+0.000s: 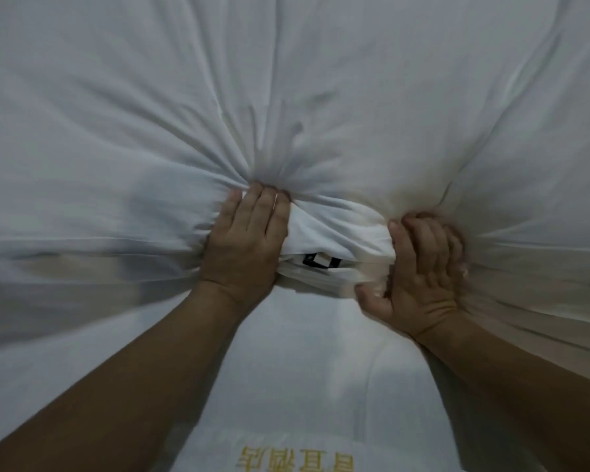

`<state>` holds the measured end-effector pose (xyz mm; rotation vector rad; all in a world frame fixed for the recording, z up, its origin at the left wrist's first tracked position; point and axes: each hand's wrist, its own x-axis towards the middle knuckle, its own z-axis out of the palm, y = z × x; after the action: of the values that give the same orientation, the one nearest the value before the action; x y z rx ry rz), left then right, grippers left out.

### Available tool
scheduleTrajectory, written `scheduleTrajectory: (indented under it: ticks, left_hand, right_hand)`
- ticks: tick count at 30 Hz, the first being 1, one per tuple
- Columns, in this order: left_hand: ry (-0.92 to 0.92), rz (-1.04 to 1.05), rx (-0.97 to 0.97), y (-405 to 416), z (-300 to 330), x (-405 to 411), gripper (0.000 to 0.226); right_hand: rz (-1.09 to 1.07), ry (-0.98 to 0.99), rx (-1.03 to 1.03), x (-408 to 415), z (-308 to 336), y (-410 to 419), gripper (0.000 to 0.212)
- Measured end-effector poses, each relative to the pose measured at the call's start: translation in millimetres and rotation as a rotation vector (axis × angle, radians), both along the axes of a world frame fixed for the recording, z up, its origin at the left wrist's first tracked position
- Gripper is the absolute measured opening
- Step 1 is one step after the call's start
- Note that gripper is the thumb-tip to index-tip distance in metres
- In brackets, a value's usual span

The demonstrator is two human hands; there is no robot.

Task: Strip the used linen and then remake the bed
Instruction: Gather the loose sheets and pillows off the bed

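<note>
**Apart from the bedding**

We see a small black label (321, 261) with a pale patch on it. At the bottom edge we see yellow embroidered characters (295, 465), upside down and cut off by the frame; we cannot read them.

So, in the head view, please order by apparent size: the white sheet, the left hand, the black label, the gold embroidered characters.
1. white sheet
2. left hand
3. gold embroidered characters, cut by the frame edge
4. black label, partly hidden

Dim, soft light; white cloth with yellow embroidered characters (295, 463) at the bottom edge.
</note>
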<state>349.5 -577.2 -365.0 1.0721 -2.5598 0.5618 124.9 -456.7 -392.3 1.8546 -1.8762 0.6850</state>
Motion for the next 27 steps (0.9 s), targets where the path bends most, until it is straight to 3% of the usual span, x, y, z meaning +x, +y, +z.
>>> scheduleTrajectory:
  ticks: [4,10,12,16,24,27]
  left_hand:
    - [0.206,-0.027,-0.084,-0.4,-18.2,2.6,0.044]
    - [0.262,-0.018,-0.104,-2.5,-35.0,6.1,0.069]
    - [0.281,-0.020,-0.095,-3.2,-34.3,5.8,0.072]
    - [0.290,-0.013,-0.102,-0.8,-32.2,5.6,0.065]
    - [0.284,-0.015,-0.144,1.4,-31.9,7.1,0.063]
    - [0.276,-0.024,-0.167,1.4,-31.7,5.9,0.059]
  right_hand:
    - [0.039,0.108,0.120,4.2,18.7,7.5,0.091]
    - [-0.047,0.225,0.418,21.2,48.1,7.7,0.103]
    - [-0.047,0.306,0.448,18.8,51.4,4.5,0.093]
    - [-0.132,0.399,0.368,21.1,44.3,-6.1,0.057]
    - [-0.150,0.145,0.086,19.0,17.5,-11.7,0.037]
    - [-0.128,0.096,0.033,17.3,6.8,-13.7,0.039]
